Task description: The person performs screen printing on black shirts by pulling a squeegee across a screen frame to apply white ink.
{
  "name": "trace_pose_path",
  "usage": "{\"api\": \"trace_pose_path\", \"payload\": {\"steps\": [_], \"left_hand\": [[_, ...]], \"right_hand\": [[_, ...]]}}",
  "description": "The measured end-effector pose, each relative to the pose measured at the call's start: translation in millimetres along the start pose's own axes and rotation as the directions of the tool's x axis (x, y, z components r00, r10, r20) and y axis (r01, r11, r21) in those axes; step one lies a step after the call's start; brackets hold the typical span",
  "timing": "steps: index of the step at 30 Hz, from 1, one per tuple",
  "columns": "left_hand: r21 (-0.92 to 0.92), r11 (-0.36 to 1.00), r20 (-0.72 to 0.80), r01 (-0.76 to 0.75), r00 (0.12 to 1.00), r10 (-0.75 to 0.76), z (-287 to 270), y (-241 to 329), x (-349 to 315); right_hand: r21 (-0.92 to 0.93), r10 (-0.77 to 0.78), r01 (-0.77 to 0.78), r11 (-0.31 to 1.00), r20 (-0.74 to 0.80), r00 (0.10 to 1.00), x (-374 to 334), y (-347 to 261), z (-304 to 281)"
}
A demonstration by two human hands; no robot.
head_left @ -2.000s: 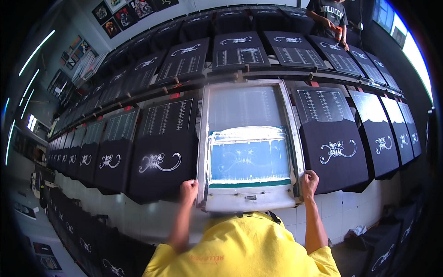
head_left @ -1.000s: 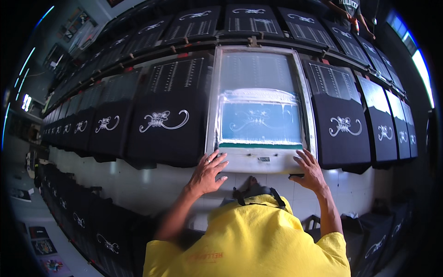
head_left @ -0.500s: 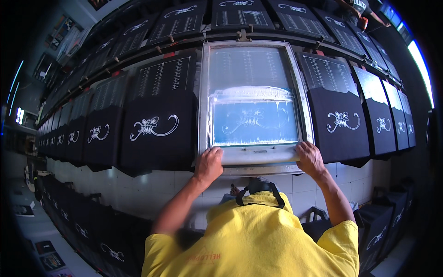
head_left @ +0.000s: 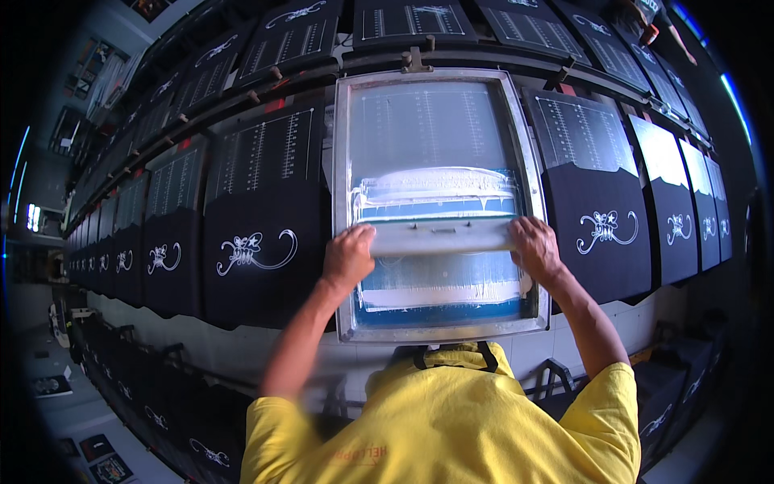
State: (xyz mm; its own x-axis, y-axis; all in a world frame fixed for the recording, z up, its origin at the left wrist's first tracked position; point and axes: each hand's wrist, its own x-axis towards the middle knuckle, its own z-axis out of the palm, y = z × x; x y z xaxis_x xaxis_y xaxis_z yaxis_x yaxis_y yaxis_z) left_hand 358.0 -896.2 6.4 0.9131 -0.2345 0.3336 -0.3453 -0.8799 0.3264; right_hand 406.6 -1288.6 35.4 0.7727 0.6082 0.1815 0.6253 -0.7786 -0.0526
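Note:
A squeegee (head_left: 442, 236) with a pale, wide handle lies crosswise over the middle of a screen-printing frame (head_left: 343, 194). My left hand (head_left: 350, 256) is closed round its left end, and my right hand (head_left: 536, 248) grips its right end. Beyond the squeegee, a thick band of white ink (head_left: 439, 184) spreads across the mesh. Another white ink strip (head_left: 439, 296) lies on the blue stencil area (head_left: 484, 313) nearer to me. Part of the stencil's design is hidden under the squeegee.
Black shirts (head_left: 262, 266) printed with a white scroll design lie on boards to the left, and more black shirts (head_left: 609, 226) to the right. A hinge clamp (head_left: 416, 60) joins the frame's far edge to a rail. Another person's arm (head_left: 681, 44) shows at the far right.
Both hands have moved the squeegee away from me, from the near end of the screen to its middle. A white ink strip now shows on the near side.

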Motion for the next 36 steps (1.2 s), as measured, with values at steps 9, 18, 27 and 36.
{"api": "trace_pose_path", "payload": {"steps": [9, 18, 27, 36], "left_hand": [[-0.052, 0.998, 0.080, 0.044, 0.996, -0.039, -13.0, -20.1, 65.4], [-0.049, 0.997, 0.090, 0.054, 0.995, -0.049, -42.9, -2.8, 51.7], [-0.037, 0.998, 0.016, 0.044, 0.999, -0.043, -35.6, 66.7, -78.2], [0.073, 0.997, -0.069, -0.031, 0.997, 0.036, -8.6, 68.1, -110.3]], "right_hand": [[0.085, -0.018, 0.020, 0.996, -0.023, 1.000, 63.8, 41.3, -0.6], [0.100, 0.010, -0.004, 0.995, -0.061, 0.998, 36.3, 15.9, -35.8], [0.133, 0.038, -0.027, 0.991, -0.075, 0.997, -87.1, -44.3, -23.9], [0.073, 0.060, -0.057, 0.996, -0.027, 0.998, -105.0, -54.2, -7.4]]}}
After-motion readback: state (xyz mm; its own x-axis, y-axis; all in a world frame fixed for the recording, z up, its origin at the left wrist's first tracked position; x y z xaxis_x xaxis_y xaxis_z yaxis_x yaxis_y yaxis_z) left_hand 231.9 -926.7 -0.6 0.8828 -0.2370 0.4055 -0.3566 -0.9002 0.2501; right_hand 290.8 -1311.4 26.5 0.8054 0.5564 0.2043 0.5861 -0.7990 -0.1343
